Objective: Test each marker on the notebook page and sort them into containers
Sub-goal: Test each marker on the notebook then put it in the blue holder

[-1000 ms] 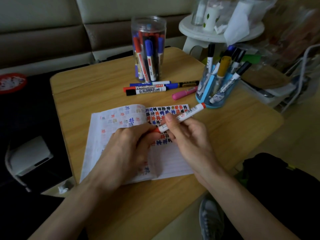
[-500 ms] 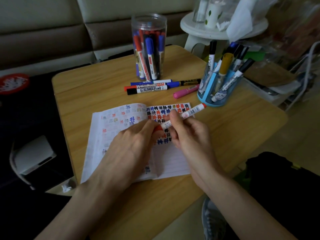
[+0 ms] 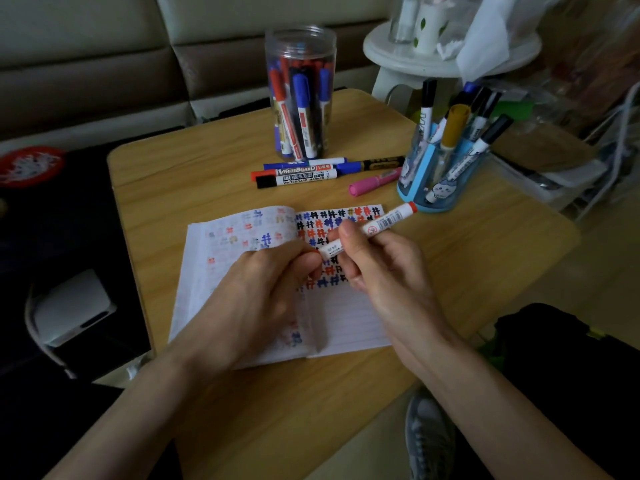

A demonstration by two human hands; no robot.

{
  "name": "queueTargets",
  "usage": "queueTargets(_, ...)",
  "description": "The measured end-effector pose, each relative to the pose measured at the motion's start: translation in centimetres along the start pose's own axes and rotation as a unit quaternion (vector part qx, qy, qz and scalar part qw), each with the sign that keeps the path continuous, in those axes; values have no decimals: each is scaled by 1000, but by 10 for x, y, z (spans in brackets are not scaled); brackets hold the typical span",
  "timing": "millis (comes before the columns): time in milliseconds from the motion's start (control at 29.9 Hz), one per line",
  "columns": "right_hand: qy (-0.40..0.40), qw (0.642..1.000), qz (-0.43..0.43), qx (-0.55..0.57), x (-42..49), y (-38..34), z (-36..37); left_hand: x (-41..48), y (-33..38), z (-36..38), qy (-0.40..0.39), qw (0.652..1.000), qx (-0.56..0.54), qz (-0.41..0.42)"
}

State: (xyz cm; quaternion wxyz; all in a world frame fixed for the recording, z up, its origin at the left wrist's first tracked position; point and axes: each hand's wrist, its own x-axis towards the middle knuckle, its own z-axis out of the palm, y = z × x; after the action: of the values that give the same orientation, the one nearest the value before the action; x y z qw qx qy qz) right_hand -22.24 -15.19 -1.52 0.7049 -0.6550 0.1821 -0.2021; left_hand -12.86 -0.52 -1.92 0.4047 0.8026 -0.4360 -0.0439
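Our right hand point(image 3: 384, 271) is gripping the red marker point(image 3: 381, 223); our left hand point(image 3: 256, 292), pinching its tip, is sliding closer. We are probably capping it.

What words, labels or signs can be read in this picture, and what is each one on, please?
"WHITEBOARD": red-capped marker lying on the table.
"WHITEBOARD MARKER": black-capped marker beside it, with characters too small to read.
Held marker: barcode and a round red sign; print unreadable.
Markers in the clear jar and blue holder: labels blurred.
Notebook: only hash-like test marks.
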Motion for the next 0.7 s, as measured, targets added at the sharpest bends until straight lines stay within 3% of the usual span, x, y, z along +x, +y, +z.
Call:
queueTargets(134, 9, 999, 30, 38, 4, 5, 0, 2, 1, 4, 17, 1000, 16, -10)
queueTargets(301, 39, 997, 42, 50, 5, 9, 8, 0, 1, 8, 48, 989, 133, 37)
queueTargets(703, 5, 1000, -4, 14, 1, 7, 3, 0, 2, 1, 6, 1000, -2, -7)
